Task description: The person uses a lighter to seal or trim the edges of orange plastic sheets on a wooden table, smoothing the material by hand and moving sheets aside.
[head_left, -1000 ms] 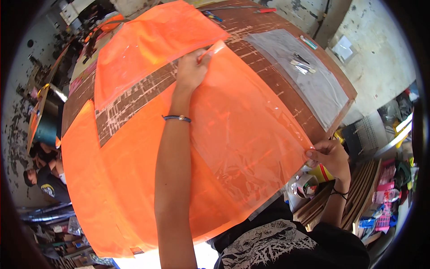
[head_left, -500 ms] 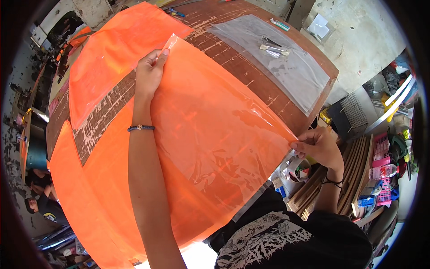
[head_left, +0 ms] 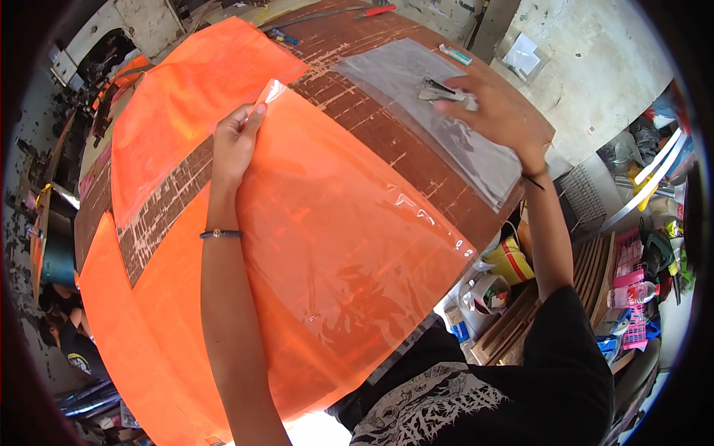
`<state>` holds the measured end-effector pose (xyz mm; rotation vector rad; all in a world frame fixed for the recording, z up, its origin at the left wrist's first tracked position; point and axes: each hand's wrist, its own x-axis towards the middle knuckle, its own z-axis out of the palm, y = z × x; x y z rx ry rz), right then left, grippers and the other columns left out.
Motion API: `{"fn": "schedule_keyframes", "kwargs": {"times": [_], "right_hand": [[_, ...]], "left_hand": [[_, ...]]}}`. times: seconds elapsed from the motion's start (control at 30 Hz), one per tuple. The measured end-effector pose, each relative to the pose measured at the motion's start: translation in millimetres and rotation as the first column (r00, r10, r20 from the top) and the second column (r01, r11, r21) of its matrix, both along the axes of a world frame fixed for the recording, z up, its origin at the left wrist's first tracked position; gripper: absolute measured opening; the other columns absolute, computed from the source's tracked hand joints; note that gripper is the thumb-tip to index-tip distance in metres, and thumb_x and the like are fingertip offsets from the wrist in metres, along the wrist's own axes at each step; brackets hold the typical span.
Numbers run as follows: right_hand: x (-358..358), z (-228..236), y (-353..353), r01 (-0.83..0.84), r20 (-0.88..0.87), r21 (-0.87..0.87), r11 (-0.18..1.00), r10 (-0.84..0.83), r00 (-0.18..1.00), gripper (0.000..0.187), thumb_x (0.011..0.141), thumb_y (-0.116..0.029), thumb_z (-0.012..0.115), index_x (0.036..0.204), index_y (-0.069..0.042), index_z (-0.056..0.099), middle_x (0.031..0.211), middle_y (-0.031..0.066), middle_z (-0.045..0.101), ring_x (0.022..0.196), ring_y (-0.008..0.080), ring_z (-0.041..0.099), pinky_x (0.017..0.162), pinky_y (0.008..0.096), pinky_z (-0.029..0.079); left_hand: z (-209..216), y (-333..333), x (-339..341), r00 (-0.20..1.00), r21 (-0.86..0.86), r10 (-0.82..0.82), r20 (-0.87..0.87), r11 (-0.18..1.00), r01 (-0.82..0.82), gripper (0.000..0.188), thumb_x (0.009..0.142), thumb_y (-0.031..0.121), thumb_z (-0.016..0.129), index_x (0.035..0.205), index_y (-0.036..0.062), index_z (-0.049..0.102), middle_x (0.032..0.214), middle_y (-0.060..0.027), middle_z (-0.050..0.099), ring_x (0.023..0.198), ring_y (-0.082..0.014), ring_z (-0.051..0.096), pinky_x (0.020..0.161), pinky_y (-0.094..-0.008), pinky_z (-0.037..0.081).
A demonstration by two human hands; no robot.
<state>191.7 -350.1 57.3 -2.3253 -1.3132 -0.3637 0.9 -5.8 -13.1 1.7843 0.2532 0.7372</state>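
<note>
My left hand pinches the far corner of a clear plastic sheet, which lies smooth and shiny over orange fabric. The fabric spreads across the brown, scuffed tabletop. My right hand is over the grey, see-through plastic sheets at the far right, thumb and fingers apart and slightly blurred. Just beside its fingertips lie small black and metal tools; one looks like a stapler. The fingers partly hide them, and I see nothing held.
Another orange piece lies at the far left of the table. A teal-and-white tube and a red-handled tool lie near the far edge. Right of the table stand wooden strips, a yellow container and pink baskets. A person is at far left.
My right hand has let go of the clear sheet's near right corner and moved up and away to the tools on the grey plastic. My left hand keeps its pinch.
</note>
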Motion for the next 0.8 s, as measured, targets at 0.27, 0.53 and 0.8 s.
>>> {"fn": "schedule_keyframes", "kwargs": {"times": [0.27, 0.53, 0.8], "right_hand": [[70.8, -43.4, 35.2, -0.037, 0.01, -0.091, 0.995, 0.038, 0.999, 0.054, 0.084, -0.043, 0.067, 0.109, 0.005, 0.059, 0.091, 0.0219, 0.063, 0.087, 0.0332, 0.06, 0.077, 0.039, 0.047], [7.3, 10.7, 62.0, -0.431, -0.81, -0.037, 0.902, 0.226, 0.541, 0.045, 0.095, -0.044, 0.052, 0.106, -0.001, 0.06, 0.078, 0.0004, 0.061, 0.058, 0.0051, 0.053, 0.05, 0.0211, 0.044], [11.3, 6.3, 109.9, -0.801, -0.928, -0.314, 0.509, 0.015, 0.373, 0.047, 0.096, -0.042, 0.049, 0.103, 0.002, 0.063, 0.081, 0.0047, 0.063, 0.046, 0.0034, 0.042, 0.037, 0.0195, 0.031]], "left_hand": [[6.2, 0.2, 1.5, 0.998, -0.008, 0.025, -0.052, 1.0, -0.026, 0.027, 0.096, 0.026, 0.056, 0.093, 0.0019, 0.068, 0.069, 0.005, 0.059, 0.059, -0.0011, 0.047, 0.053, -0.0203, 0.038], [-0.2, 8.2, -1.3, 0.997, 0.0, 0.037, -0.066, 0.999, -0.037, 0.028, 0.096, 0.028, 0.057, 0.089, 0.0027, 0.067, 0.062, 0.0088, 0.05, 0.055, 0.0, 0.037, 0.05, -0.0207, 0.03], [3.6, -5.8, 2.6, 0.999, -0.056, 0.021, -0.027, 0.998, -0.023, 0.027, 0.095, 0.029, 0.058, 0.09, 0.0036, 0.068, 0.061, 0.0099, 0.043, 0.056, -0.0011, 0.032, 0.05, -0.0216, 0.027]]}}
